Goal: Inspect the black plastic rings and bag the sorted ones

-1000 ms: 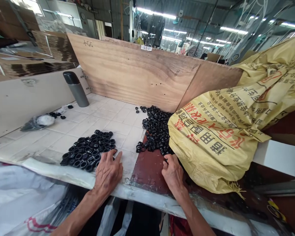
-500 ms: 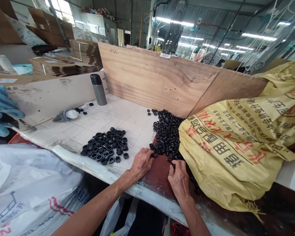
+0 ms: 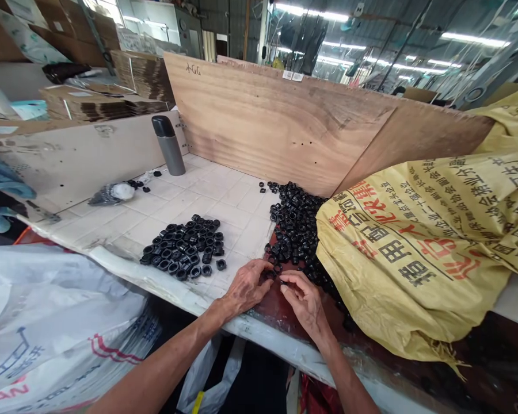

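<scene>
My left hand (image 3: 248, 286) is curled at the near edge of a dark red patch of the table, with a black ring-shaped part (image 3: 269, 275) between its thumb and fingers. Just to the right, my right hand (image 3: 303, 300) has thumb and forefinger pinched around a small dark piece, mostly hidden by the fingertips. Both sets of fingertips nearly meet. Beyond them spreads a big heap of black ring-shaped parts (image 3: 291, 221). To the left, a smaller pile of similar black parts (image 3: 183, 247) lies on the pale tabletop.
A yellow woven sack (image 3: 397, 247) lies right of the heap. A grey bottle with a black lid (image 3: 168, 146) stands at the back left, near a small plastic bag (image 3: 112, 194). A wooden board (image 3: 276, 126) walls the back. A white sack (image 3: 60, 328) sits at lower left.
My right hand has moved left, away from the heap's near edge, to beside my left hand. A black ring now shows at my left fingertips. The view has shifted slightly.
</scene>
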Demonstrator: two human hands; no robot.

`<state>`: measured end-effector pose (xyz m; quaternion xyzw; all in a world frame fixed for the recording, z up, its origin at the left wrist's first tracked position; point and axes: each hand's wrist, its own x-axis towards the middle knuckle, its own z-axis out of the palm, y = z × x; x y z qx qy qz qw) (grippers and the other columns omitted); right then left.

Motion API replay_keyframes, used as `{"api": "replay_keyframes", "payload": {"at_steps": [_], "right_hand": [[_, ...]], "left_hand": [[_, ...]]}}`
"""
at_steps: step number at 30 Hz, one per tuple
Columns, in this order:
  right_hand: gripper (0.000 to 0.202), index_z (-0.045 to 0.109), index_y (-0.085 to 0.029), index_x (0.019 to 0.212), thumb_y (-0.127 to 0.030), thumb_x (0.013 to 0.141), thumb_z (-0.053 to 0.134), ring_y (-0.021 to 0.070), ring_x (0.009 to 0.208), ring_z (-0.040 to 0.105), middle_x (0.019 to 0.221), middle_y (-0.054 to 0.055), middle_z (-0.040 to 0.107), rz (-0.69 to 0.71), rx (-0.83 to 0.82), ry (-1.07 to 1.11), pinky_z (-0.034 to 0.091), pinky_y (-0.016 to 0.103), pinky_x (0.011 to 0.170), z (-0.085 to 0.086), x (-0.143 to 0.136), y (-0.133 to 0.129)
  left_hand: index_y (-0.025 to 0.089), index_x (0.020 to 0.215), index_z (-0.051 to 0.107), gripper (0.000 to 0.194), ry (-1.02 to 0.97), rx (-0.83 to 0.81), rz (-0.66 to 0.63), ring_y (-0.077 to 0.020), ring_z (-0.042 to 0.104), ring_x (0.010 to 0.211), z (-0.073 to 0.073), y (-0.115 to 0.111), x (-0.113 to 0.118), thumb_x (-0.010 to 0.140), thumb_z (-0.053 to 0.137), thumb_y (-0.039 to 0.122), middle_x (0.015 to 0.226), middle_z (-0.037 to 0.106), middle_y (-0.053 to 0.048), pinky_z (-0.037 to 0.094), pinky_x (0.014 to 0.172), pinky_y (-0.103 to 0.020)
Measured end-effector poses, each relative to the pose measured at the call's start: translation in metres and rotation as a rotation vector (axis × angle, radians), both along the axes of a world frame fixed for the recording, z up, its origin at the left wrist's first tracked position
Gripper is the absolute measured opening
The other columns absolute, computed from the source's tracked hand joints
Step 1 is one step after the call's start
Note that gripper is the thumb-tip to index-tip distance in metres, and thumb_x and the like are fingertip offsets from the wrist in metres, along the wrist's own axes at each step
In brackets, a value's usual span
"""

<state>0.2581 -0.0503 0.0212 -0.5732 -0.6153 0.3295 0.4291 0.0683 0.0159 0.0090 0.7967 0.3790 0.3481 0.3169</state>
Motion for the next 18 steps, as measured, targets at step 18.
{"api": "replay_keyframes", "payload": {"at_steps": [18], "right_hand": [[0.024, 0.062, -0.019, 0.079, -0.036, 0.074, 0.078, 0.0209, 0.092, 0.067, 0.103, 0.007, 0.069, -0.186, -0.110, 0.398, 0.053, 0.032, 0.083, 0.000, 0.005, 0.005]], "left_hand": [[0.021, 0.110, 0.061, 0.031, -0.159, -0.116, -0.148, -0.0148, 0.067, 0.080, 0.002, 0.000, 0.005, 0.081, 0.060, 0.014, 0.107, 0.065, -0.005, 0.058, 0.077, -0.029]]}}
